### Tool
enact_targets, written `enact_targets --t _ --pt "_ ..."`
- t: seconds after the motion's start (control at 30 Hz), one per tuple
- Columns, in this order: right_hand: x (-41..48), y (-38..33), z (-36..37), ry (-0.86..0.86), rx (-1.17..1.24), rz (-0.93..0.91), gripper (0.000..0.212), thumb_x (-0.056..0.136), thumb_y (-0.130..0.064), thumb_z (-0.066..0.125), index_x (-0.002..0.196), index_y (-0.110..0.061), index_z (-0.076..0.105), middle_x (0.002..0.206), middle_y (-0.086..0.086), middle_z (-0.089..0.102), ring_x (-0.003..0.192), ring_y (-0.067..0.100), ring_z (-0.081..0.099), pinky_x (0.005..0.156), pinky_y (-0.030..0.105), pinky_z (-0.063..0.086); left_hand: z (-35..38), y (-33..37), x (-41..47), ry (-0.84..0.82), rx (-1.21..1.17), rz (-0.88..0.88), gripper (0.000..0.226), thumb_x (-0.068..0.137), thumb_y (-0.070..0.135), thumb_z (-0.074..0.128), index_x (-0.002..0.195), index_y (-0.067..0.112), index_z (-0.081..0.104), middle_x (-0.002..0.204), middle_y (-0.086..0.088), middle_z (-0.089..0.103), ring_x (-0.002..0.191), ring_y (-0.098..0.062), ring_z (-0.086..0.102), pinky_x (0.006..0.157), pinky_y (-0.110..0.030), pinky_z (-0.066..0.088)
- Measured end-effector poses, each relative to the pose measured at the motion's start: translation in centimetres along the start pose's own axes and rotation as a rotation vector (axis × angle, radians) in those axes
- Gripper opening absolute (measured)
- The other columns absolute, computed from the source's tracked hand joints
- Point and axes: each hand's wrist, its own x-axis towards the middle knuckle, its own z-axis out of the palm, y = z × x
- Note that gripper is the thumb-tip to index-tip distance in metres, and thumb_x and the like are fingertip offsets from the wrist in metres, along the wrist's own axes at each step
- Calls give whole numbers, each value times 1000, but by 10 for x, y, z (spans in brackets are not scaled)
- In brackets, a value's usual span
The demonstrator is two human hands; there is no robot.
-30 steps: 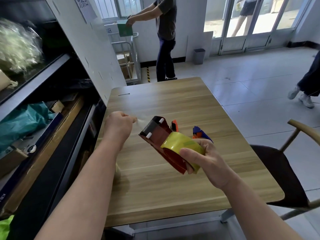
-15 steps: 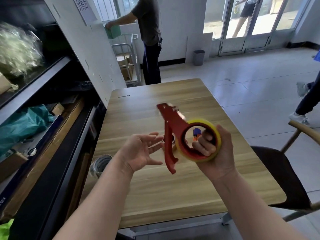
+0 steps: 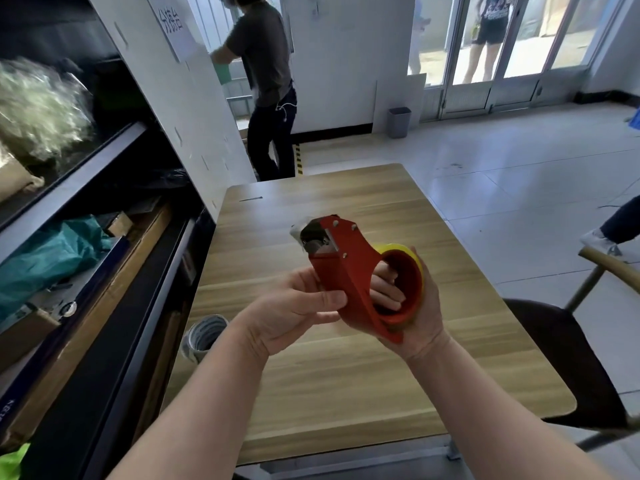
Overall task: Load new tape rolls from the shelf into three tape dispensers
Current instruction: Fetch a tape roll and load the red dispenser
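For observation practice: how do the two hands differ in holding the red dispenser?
The left hand grips the red dispenser by its neck; the right hand curls fingers through its ring. Only the right hand cups the yellow roll, not the left. Both hold it above the table.

Bare forearms [image 3: 194, 393], bare left grip [image 3: 294, 313], right grip [image 3: 427, 327]

A wooden table [image 3: 346, 375] fills the centre and lower middle of the frame. A tape roll [image 3: 204, 336] lies at its left edge, and a thin dark mark [image 3: 251, 199], too small to tell, shows near the far end. Along the left side stands the shelf [image 3: 104, 150], which bears a teal bag [image 3: 52, 251], a small cardboard box [image 3: 119, 223] and pale shredded filler [image 3: 38, 102].
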Motion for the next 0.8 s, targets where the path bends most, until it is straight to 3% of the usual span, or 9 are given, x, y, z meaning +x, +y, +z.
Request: enact_targets --t 0.13,0.23,0.37,0.43,0.5,0.57,0.67,0.73,0.8 --pt "4 -2 11 255 -39 -51 44 92 -48 53 71 -9 59 58 1 50 51 13 51 54 25 51 0 -2 1 72 12 48 66 56 30 93 114 9 67 118 -14 69 117 -34 61 110 -61 32" --pt "11 -5 6 516 -425 -152 18 85 -27 65 84 -9 63 67 5 63 57 15 62 58 28 55 2 3 -1 151 0 80 61 66 24 87 120 8 64 119 -10 69 121 -34 59 110 -59 33" --pt "10 -9 2 731 -787 -455 12 97 -29 57 94 -18 60 78 -2 62 68 10 57 64 24 45 2 7 1 297 73 90 31 81 3 72 111 12 68 107 -3 74 104 -21 68 101 -44 43" --pt "2 -4 12 662 -1009 -493 18 93 -36 61 100 -20 58 79 -4 62 67 6 56 62 20 43 4 5 2 345 107 83 30 84 -1 66 111 11 67 104 -3 75 97 -17 70 85 -30 49" --pt "-4 2 16 497 -1229 -378 57 78 -49 70 123 -21 49 94 -1 68 81 3 65 67 15 48 6 -1 3 358 127 72 33 85 -2 66 116 8 66 108 -8 74 99 -19 70 78 -23 52" --pt "-6 5 15 384 -1352 -252 90 72 -51 78 145 -33 28 113 1 67 104 7 66 83 22 53 9 -6 3 371 121 54 33 86 -1 66 117 7 66 110 -10 74 99 -19 71 70 -16 54" --pt "-7 4 16 365 -1361 -183 93 84 -32 74 153 -35 10 124 1 63 112 12 63 89 27 53 14 -11 2 402 98 50 29 84 0 68 112 9 68 105 -10 75 92 -18 73 64 -14 53" --pt "-7 7 19 355 -1375 -116 89 87 -32 70 153 -36 10 127 -2 61 114 12 61 90 29 53 18 -14 2 400 95 64 29 82 2 70 111 7 69 104 -10 75 93 -20 72 69 -19 55" --pt "-8 11 15 322 -1370 -88 83 90 -33 66 152 -40 11 128 -4 60 116 14 61 100 41 51 23 -14 1 386 116 74 28 82 3 71 110 7 70 102 -8 76 91 -17 72 72 -21 55"
